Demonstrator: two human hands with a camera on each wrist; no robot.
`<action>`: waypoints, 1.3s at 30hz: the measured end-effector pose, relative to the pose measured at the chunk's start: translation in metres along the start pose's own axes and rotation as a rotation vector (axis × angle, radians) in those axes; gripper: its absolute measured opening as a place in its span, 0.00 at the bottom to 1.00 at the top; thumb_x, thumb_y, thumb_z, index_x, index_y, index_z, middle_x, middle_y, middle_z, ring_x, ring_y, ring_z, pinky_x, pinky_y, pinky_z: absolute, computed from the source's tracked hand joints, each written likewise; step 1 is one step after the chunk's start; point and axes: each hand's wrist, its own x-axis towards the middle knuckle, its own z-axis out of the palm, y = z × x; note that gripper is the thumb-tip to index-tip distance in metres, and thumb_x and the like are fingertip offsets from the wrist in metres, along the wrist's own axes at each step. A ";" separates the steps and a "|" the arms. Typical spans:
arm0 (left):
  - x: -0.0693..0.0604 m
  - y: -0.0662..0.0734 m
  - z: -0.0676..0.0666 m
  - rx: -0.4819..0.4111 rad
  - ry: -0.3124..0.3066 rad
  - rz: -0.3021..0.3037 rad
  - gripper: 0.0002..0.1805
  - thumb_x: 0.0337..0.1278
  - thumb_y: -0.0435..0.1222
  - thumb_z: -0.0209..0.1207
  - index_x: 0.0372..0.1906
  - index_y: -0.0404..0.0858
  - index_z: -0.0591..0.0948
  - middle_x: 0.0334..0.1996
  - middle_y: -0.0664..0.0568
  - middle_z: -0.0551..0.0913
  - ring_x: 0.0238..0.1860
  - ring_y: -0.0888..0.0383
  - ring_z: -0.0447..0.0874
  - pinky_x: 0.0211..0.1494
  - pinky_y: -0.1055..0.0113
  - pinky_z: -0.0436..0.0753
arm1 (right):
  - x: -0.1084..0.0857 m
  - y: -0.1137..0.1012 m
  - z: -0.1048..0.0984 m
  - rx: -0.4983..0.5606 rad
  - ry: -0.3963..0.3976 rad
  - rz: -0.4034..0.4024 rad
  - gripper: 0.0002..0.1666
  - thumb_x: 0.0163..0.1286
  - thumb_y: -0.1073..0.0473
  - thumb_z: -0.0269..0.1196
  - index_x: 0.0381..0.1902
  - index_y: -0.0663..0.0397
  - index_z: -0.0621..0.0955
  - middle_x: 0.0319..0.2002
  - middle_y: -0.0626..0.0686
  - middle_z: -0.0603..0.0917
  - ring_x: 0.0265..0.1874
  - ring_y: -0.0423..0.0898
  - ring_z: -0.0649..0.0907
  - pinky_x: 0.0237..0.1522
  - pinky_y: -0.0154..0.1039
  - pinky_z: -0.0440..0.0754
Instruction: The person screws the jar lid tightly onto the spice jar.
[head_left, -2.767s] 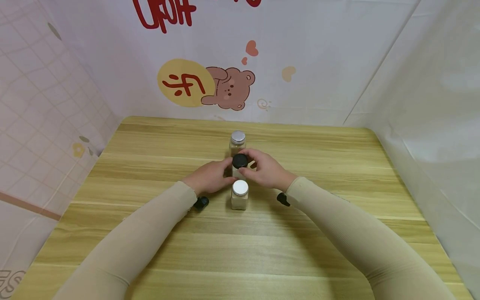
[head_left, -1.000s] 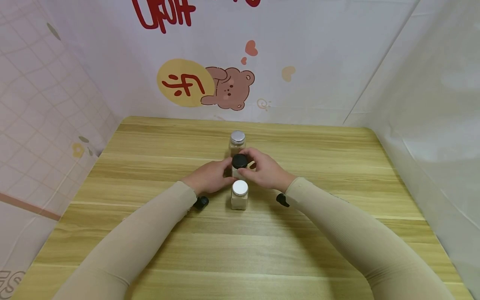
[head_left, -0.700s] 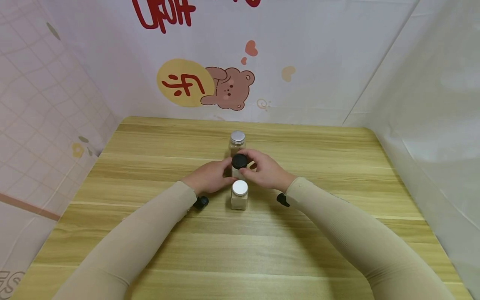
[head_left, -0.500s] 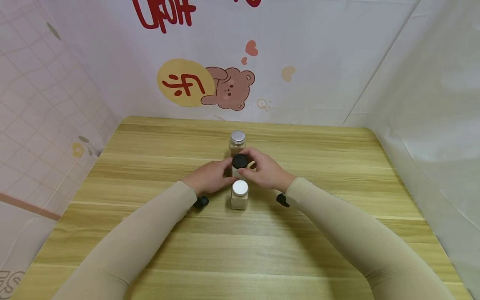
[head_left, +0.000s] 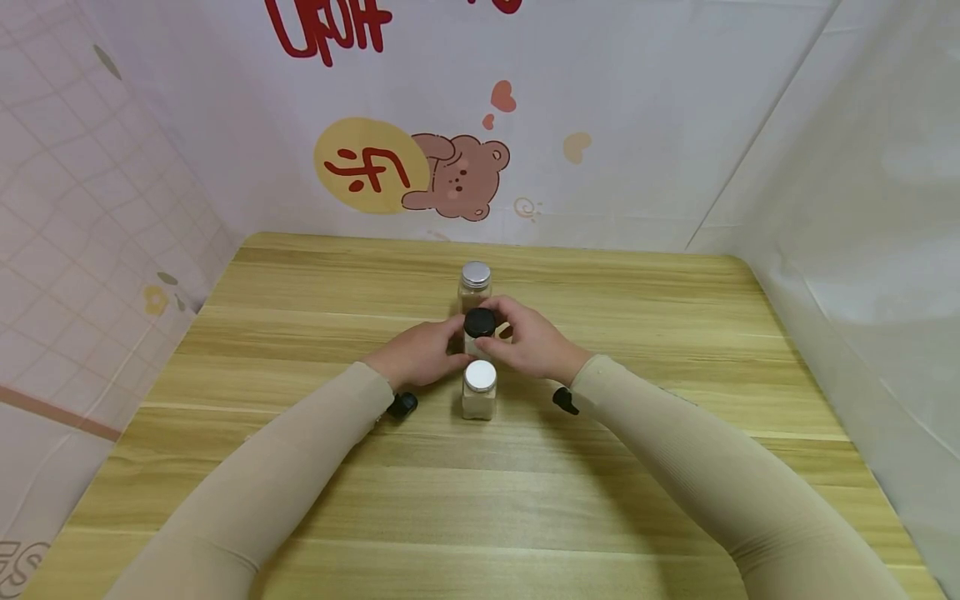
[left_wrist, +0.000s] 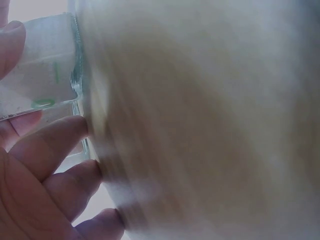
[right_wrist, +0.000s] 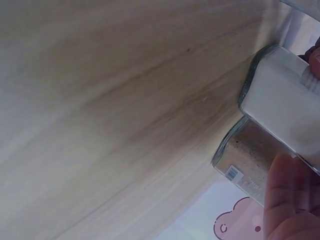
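Three glass jars stand in a front-to-back row on the wooden table. The middle one, a black-lidded jar [head_left: 480,323] with white contents [right_wrist: 280,95], is between both hands. My left hand [head_left: 422,353] grips its body from the left, with thumb and fingers around the glass [left_wrist: 42,65]. My right hand [head_left: 534,340] pinches it near the lid from the right. Behind it is a taller jar with a silver lid [head_left: 476,274], whose brownish contents [right_wrist: 250,155] show in the right wrist view. In front stands a white-lidded jar [head_left: 480,398]. The hands partly hide the middle jar's body.
The wooden table [head_left: 480,500] reaches back to a white cloth [head_left: 637,108] printed with a bear [head_left: 465,179]. Black wrist-camera parts show under the left wrist [head_left: 403,406] and the right wrist [head_left: 566,400].
The right thumb and fingers have shifted slightly back and forth at the black lid. The left hand and all three jars have stayed in place.
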 end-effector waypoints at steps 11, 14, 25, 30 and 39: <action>0.000 0.000 0.000 0.000 0.002 0.000 0.20 0.73 0.52 0.63 0.62 0.52 0.74 0.50 0.53 0.85 0.51 0.52 0.83 0.61 0.52 0.81 | 0.000 0.001 0.001 0.009 0.003 -0.011 0.22 0.74 0.62 0.67 0.62 0.59 0.76 0.54 0.57 0.85 0.53 0.52 0.83 0.57 0.53 0.84; 0.000 0.001 0.000 0.001 -0.002 -0.001 0.20 0.73 0.52 0.63 0.61 0.52 0.74 0.49 0.53 0.84 0.50 0.52 0.82 0.59 0.52 0.80 | 0.000 0.000 0.000 0.006 0.000 0.008 0.24 0.74 0.61 0.68 0.63 0.60 0.75 0.54 0.57 0.84 0.54 0.52 0.83 0.57 0.53 0.84; 0.000 0.002 0.000 0.012 -0.004 -0.006 0.22 0.74 0.53 0.62 0.64 0.52 0.73 0.53 0.52 0.85 0.54 0.52 0.83 0.63 0.51 0.81 | -0.001 0.001 0.000 -0.006 0.006 -0.031 0.24 0.74 0.62 0.67 0.64 0.59 0.76 0.56 0.57 0.85 0.53 0.52 0.83 0.57 0.53 0.85; -0.001 0.002 -0.001 0.016 -0.004 -0.003 0.20 0.74 0.53 0.62 0.62 0.52 0.73 0.47 0.53 0.84 0.49 0.52 0.82 0.58 0.53 0.80 | -0.001 -0.001 0.000 -0.011 0.009 0.006 0.26 0.74 0.60 0.68 0.65 0.60 0.74 0.56 0.57 0.84 0.55 0.52 0.83 0.58 0.52 0.85; 0.000 0.002 -0.001 0.015 -0.003 0.005 0.21 0.73 0.53 0.62 0.63 0.52 0.73 0.52 0.52 0.85 0.53 0.52 0.83 0.63 0.52 0.81 | -0.001 0.000 0.000 -0.003 0.005 -0.015 0.24 0.74 0.63 0.67 0.64 0.60 0.76 0.55 0.57 0.84 0.53 0.52 0.83 0.57 0.53 0.85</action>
